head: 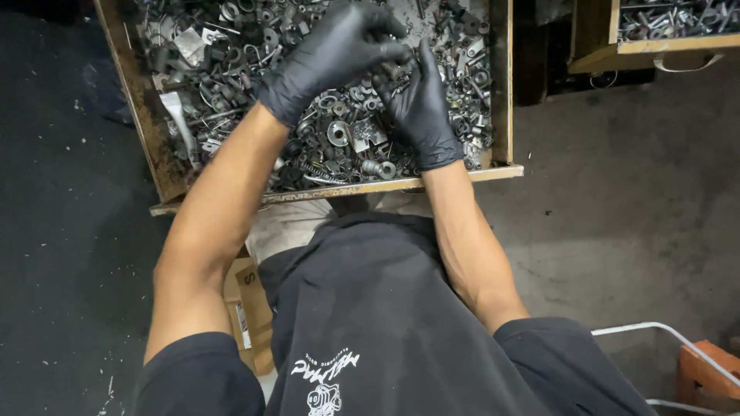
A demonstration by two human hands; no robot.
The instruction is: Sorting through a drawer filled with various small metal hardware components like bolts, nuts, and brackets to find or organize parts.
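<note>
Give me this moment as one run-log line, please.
left hand: pinching small part | right hand: fingertips meeting left | below: wooden tray of metal hardware

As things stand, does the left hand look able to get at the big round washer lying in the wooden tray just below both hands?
Probably yes. The washer lies uncovered on top of the scrap, close under the left hand, with nothing over it.

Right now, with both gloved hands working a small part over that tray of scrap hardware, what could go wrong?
1. The small part pinched between the left hand and right hand could slip and vanish among the similar grey pieces below.
2. Jagged sheet-metal offcuts lie in the pile; the thin black gloves might tear on them.
3. The wooden tray is heaped near its front rim, so pieces could spill onto the floor.
</note>
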